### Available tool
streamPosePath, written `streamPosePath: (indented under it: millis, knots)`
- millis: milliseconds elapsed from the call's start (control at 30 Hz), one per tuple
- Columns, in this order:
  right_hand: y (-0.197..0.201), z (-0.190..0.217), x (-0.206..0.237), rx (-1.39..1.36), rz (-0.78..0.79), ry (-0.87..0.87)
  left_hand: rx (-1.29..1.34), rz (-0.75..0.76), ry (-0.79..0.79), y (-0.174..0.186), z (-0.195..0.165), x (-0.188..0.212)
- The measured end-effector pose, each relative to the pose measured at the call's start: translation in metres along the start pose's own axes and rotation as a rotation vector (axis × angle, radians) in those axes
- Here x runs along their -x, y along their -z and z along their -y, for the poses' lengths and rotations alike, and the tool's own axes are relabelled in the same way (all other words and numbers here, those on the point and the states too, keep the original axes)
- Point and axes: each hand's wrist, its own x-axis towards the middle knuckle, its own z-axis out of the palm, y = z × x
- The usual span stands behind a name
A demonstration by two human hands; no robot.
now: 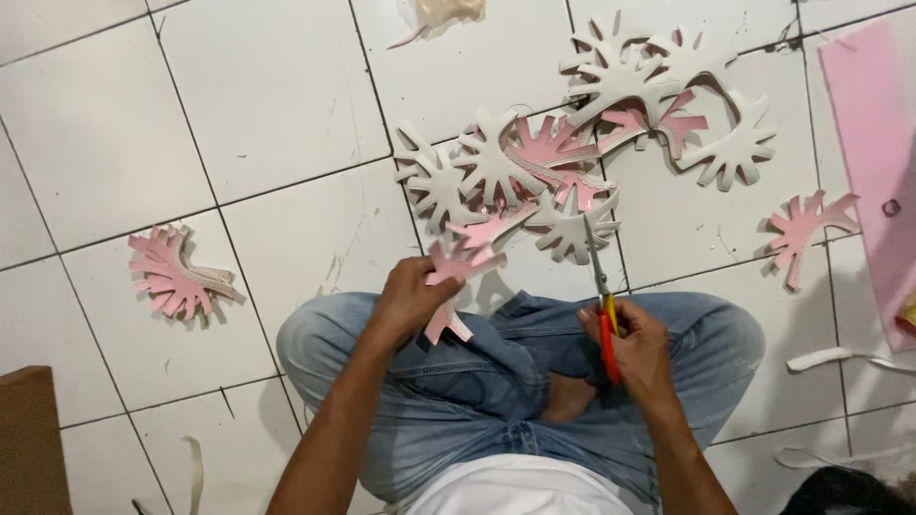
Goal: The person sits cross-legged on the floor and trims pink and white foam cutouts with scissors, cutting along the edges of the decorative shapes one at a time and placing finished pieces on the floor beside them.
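I am watching from the head view: the person is sitting cross-legged in blue jeans (pixel 448 381) on a white tiled floor (pixel 277 105). The left hand (pixel 412 303) is pinching a pink cut-out piece (pixel 456 277) with spiky notched edges, fingers closed on it, holding it just above the left knee. The right hand (pixel 637 345) is gripping scissors (pixel 603 305) by their red and yellow handles, fingers wrapped shut around them; the blades are pointing up and away, tips near the pile of cut-outs (pixel 572 143), and I cannot tell how far they are parted. That pile, white and pink notched shapes overlapping, is lying on the floor just ahead of the knees. A separate pink stack (pixel 176 275) is lying well apart to the left, a single pink piece (pixel 806 229) to the right, beside a pink sheet (pixel 873 162) at the frame edge.
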Motion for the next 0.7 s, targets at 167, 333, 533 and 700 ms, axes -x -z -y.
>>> streamPosePath:
  millis: [167, 333, 533, 700]
  knots:
    - [-0.006, -0.001, 0.012, -0.106, 0.345, -0.263, 0.569, 0.031, -0.035, 0.024, 0.0, 0.034]
    - [-0.027, 0.007, 0.024, -0.748, 1.062, -0.292, 0.853, 0.063, -0.147, 0.029, -0.003, 0.056]
    - [-0.034, 0.029, 0.0, -0.602, 1.043, 0.017, 0.838, 0.051, -0.212, 0.028, 0.005, 0.069]
    - [-0.022, 0.027, -0.005, -0.015, 0.748, 0.105, 0.828, 0.026, -0.115, 0.032, 0.016, 0.067]
